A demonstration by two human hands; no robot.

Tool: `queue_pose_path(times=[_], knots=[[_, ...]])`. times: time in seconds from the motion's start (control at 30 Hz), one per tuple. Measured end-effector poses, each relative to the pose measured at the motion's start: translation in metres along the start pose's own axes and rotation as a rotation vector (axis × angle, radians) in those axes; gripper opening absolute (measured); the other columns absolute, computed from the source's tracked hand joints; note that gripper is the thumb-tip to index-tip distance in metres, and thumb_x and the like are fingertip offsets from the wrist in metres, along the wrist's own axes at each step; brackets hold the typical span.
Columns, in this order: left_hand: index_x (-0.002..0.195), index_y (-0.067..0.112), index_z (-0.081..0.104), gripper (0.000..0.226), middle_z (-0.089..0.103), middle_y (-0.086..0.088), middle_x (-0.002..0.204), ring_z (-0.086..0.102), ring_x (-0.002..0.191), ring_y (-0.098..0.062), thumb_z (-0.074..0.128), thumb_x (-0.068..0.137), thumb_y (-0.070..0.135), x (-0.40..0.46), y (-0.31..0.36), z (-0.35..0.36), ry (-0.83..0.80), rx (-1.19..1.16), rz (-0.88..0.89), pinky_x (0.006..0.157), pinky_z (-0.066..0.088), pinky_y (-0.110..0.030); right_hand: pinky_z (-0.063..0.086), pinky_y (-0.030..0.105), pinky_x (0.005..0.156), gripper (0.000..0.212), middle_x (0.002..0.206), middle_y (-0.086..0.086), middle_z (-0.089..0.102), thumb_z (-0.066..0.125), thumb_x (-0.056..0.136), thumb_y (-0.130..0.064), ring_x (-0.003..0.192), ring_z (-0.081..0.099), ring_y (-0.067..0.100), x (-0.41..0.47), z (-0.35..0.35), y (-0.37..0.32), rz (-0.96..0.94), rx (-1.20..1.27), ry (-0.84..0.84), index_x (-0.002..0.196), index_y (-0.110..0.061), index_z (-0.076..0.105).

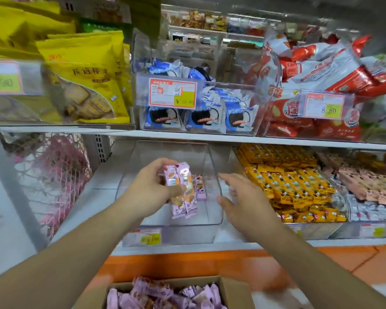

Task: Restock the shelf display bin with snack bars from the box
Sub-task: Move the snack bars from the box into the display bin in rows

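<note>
Cardboard box (227, 291) of pink-wrapped snack bars (165, 296), nearest the camera at 6 o'clock, still holds a loose heap. Above it, at centre, the clear display bin (212, 210) sits on the lower shelf (103, 181) and is nearly empty, with one bar (200, 187) lying on its floor. The left hand (147, 188), at 9 o'clock of the bin, grips a small bundle of bars (180, 189), fingers curled behind and thumb across the front, held over the bin's opening. The right hand (239, 197), at 3 o'clock, has its fingers spread and holds nothing, near the bin's right wall. Likely risks: the slick wrappers may slide out of the one-handed grip and fall outside the front lip; the free hand may nudge the light bin sideways toward the yellow bars (294, 186) at 3 o'clock.
</note>
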State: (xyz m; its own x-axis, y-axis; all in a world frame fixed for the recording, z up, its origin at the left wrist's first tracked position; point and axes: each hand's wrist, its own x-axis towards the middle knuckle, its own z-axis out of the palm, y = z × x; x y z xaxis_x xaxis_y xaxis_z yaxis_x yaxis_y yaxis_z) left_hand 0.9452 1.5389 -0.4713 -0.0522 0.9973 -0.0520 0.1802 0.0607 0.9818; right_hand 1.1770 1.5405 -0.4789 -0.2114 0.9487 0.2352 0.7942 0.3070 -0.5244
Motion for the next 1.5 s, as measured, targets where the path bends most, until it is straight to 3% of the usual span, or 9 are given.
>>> queue_pose_path(times=[0.1,0.2,0.33,0.5,0.83,1.03,1.13,1.3,1.5], knots=[[0.124,0.019,0.062,0.051,0.077,-0.010,0.086,0.075,0.068,-0.019,0.081,0.083,-0.005,0.039,-0.024,0.026,-0.108,0.100,-0.043,0.062,0.063,-0.031,0.037,-0.003,0.084,0.055,0.148,-0.016,0.051,0.071,0.099,-0.020,0.110,0.055,-0.002,0.006,0.015,0.018,-0.020,0.032,-0.017,0.150,-0.033,0.053],[0.130,0.022,0.058,0.054,0.066,-0.001,0.085,0.067,0.052,0.000,0.082,0.085,0.004,0.058,-0.044,0.051,-0.210,0.265,-0.074,0.052,0.054,-0.016,0.035,-0.008,0.084,0.052,0.135,-0.019,0.056,0.076,0.095,-0.014,0.102,0.055,-0.006,0.010,0.020,0.028,-0.033,0.103,0.025,0.142,-0.031,0.062],[0.135,0.024,0.054,0.056,0.063,-0.001,0.097,0.068,0.071,-0.015,0.081,0.088,0.012,0.075,-0.059,0.063,-0.288,0.358,-0.084,0.060,0.055,-0.021,0.040,-0.003,0.086,0.051,0.121,-0.026,0.053,0.079,0.092,-0.016,0.098,0.056,-0.010,0.010,0.025,0.037,-0.053,0.150,0.045,0.139,-0.030,0.065],[0.144,0.022,0.057,0.065,0.051,-0.003,0.117,0.055,0.101,-0.017,0.083,0.086,0.037,0.084,-0.067,0.058,-0.328,0.718,0.049,0.075,0.042,-0.019,0.040,-0.003,0.085,0.052,0.127,-0.028,0.051,0.079,0.093,-0.024,0.102,0.057,-0.003,0.010,0.027,0.044,-0.051,0.161,0.042,0.141,-0.036,0.061],[0.133,0.025,0.065,0.062,0.045,0.000,0.124,0.053,0.102,-0.009,0.085,0.079,0.048,0.085,-0.073,0.058,-0.319,0.827,0.119,0.087,0.042,-0.012,0.034,-0.008,0.081,0.054,0.132,-0.027,0.052,0.077,0.095,-0.024,0.096,0.045,-0.025,0.007,0.026,0.042,-0.063,0.184,0.043,0.145,-0.034,0.060],[0.136,0.024,0.065,0.078,0.050,0.002,0.123,0.051,0.105,-0.012,0.092,0.068,0.050,0.090,-0.077,0.057,-0.338,0.903,0.184,0.071,0.032,-0.003,0.035,-0.007,0.084,0.053,0.136,-0.023,0.055,0.077,0.095,-0.023,0.096,0.050,-0.013,0.009,0.028,0.044,-0.077,0.181,0.056,0.144,-0.034,0.061],[0.136,0.022,0.066,0.080,0.055,0.003,0.120,0.055,0.102,-0.013,0.093,0.067,0.051,0.093,-0.076,0.060,-0.302,0.926,0.187,0.079,0.041,-0.018,0.037,-0.005,0.087,0.052,0.139,-0.022,0.056,0.077,0.095,-0.021,0.107,0.048,-0.010,0.008,0.030,0.047,-0.088,0.194,0.067,0.143,-0.033,0.062],[0.141,0.020,0.062,0.076,0.065,0.003,0.121,0.060,0.100,-0.013,0.088,0.075,0.050,0.090,-0.076,0.060,-0.313,0.922,0.154,0.085,0.044,-0.019,0.039,-0.002,0.092,0.052,0.141,-0.021,0.057,0.076,0.096,-0.021,0.114,0.046,-0.009,0.009,0.033,0.049,-0.093,0.176,0.060,0.144,-0.033,0.061],[0.141,0.025,0.063,0.060,0.064,0.002,0.137,0.066,0.107,-0.018,0.075,0.088,0.053,0.051,-0.052,0.046,-0.200,0.859,0.187,0.091,0.048,-0.025,0.045,0.035,0.114,0.056,0.153,-0.018,0.051,0.072,0.098,-0.034,0.133,0.049,0.004,0.002,0.024,0.044,-0.088,0.112,0.047,0.151,-0.034,0.053]])
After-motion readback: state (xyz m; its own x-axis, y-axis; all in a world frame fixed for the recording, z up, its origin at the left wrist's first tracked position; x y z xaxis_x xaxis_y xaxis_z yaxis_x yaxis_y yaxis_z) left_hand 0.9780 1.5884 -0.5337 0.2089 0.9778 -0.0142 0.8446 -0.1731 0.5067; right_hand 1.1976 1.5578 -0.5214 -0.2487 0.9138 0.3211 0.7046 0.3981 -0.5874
